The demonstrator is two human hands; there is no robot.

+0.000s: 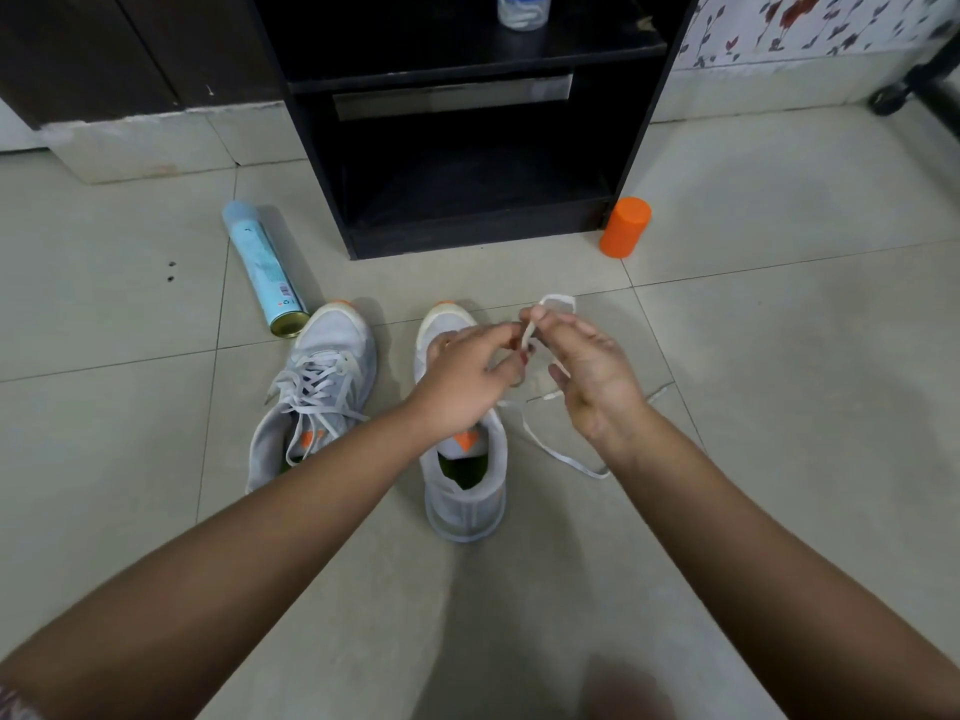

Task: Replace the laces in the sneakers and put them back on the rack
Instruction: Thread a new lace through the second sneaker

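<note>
Two grey sneakers with orange accents stand on the tiled floor. The left sneaker point(317, 392) is laced with a loose white lace. The right sneaker point(462, 475) shows no lace in the part I can see. My left hand point(467, 381) hovers over its front and hides the eyelets. My right hand point(587, 371) is just right of it. Both hands pinch a white lace point(558, 304), which loops above my fingers and trails over the floor to the right. The black rack point(467, 122) stands behind, its lower shelf bare.
A light-blue spray can point(265, 267) lies on the floor left of the rack. An orange cylinder point(626, 227) lies at the rack's right foot. A clear jar with a blue lid point(522, 10) sits on the upper shelf. A black wheeled frame point(904, 90) is at far right.
</note>
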